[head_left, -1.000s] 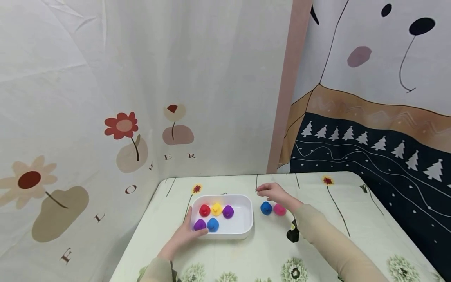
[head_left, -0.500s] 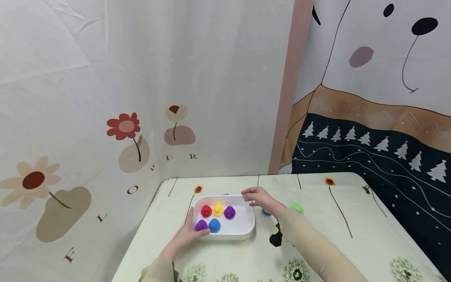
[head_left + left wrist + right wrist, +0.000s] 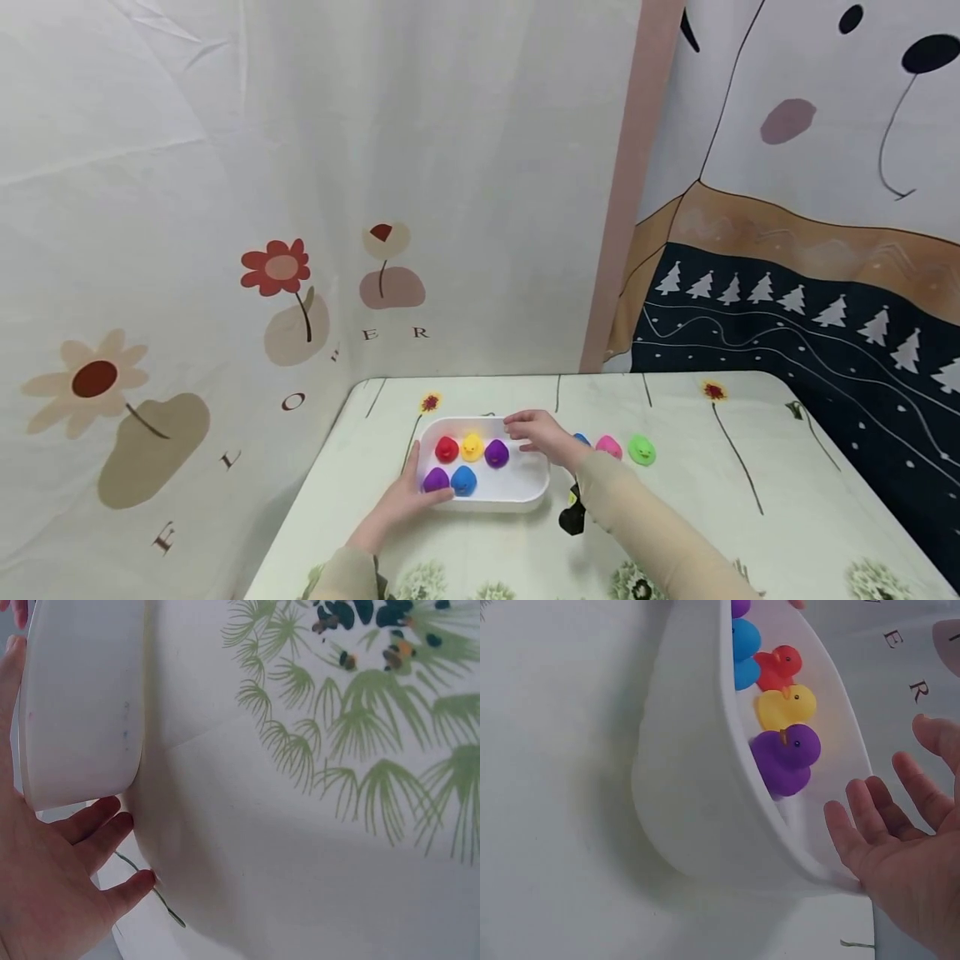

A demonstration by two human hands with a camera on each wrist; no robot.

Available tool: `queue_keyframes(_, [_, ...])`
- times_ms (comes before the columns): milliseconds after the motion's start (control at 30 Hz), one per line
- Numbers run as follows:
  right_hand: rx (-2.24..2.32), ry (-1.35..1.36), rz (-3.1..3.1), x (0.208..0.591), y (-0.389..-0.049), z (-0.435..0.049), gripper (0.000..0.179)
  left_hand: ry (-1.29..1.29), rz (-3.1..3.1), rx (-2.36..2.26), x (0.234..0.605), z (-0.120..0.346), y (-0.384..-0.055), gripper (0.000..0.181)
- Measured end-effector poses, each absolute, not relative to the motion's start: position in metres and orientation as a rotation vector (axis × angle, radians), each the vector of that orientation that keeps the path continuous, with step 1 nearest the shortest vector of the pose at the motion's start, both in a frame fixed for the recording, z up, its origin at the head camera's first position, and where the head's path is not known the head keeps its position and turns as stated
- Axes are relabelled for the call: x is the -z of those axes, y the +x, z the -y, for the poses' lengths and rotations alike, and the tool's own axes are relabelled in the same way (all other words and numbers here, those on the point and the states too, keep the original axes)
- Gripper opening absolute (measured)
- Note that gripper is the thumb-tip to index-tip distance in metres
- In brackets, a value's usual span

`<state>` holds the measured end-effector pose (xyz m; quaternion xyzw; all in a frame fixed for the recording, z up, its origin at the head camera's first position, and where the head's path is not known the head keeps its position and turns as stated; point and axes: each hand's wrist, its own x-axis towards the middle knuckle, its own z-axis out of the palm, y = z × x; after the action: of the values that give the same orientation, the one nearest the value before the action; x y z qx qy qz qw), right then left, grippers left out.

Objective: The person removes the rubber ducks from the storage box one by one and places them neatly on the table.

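Observation:
A white plastic tray (image 3: 517, 505) stands on the table and holds several rubber ducks. A red duck (image 3: 447, 450), a yellow duck (image 3: 472, 447) and a purple duck (image 3: 497, 453) form its back row. Before them sit a second purple duck (image 3: 436, 481) and a blue duck (image 3: 463, 481). My left hand (image 3: 402, 504) grips the tray's left end, thumb along the front rim, fingers round the end wall. At the right end, my right hand (image 3: 542, 435) reaches over the rim with fingers loosely spread; the right wrist view shows nothing in this hand (image 3: 911, 862).
Right of the tray, on the flower-print tablecloth (image 3: 675, 500), lie a blue duck (image 3: 581, 438) partly behind my right hand, a pink duck (image 3: 609, 447) and a green duck (image 3: 642, 450). A black device (image 3: 572, 517) hangs at my right wrist. Printed curtains (image 3: 465, 208) rise behind the table.
My right hand has moved left, from above the blue and pink ducks beside the tray to the tray's right end. The left hand keeps its hold. The head view has shifted slightly.

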<state>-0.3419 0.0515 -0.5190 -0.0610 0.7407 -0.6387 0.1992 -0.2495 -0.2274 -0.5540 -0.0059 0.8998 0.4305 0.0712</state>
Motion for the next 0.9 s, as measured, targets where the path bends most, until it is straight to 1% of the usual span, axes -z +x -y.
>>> queue_keyframes(167, [1.757, -0.166, -2.107, 0.523, -0.341, -0.042, 0.036, -0.031, -2.694, -1.299, 0.552, 0.226, -0.249, 0.118])
queue_keyframes(333, [1.669, -0.203, -2.178, 0.528, -0.339, -0.034, 0.040, -0.043, -2.695, -1.298, 0.552, 0.226, -0.249, 0.119])
queue_keyframes(433, [1.587, -0.241, -2.261, 0.531, -0.337, -0.031, 0.043, -0.046, -2.697, -1.293, 0.553, 0.226, -0.249, 0.120])
queue_keyframes(667, [1.399, -0.397, -2.472, 0.543, -0.340, -0.027, 0.038, -0.051, -2.706, -1.275, 0.553, 0.224, -0.249, 0.121])
queue_keyframes(833, [1.316, -0.466, -2.512, 0.543, -0.339, -0.023, 0.039, -0.059, -2.706, -1.279, 0.552, 0.224, -0.248, 0.120])
queue_keyframes(900, [1.312, -0.504, -2.517, 0.542, -0.339, -0.023, 0.036, -0.054, -2.709, -1.282, 0.552, 0.224, -0.248, 0.120])
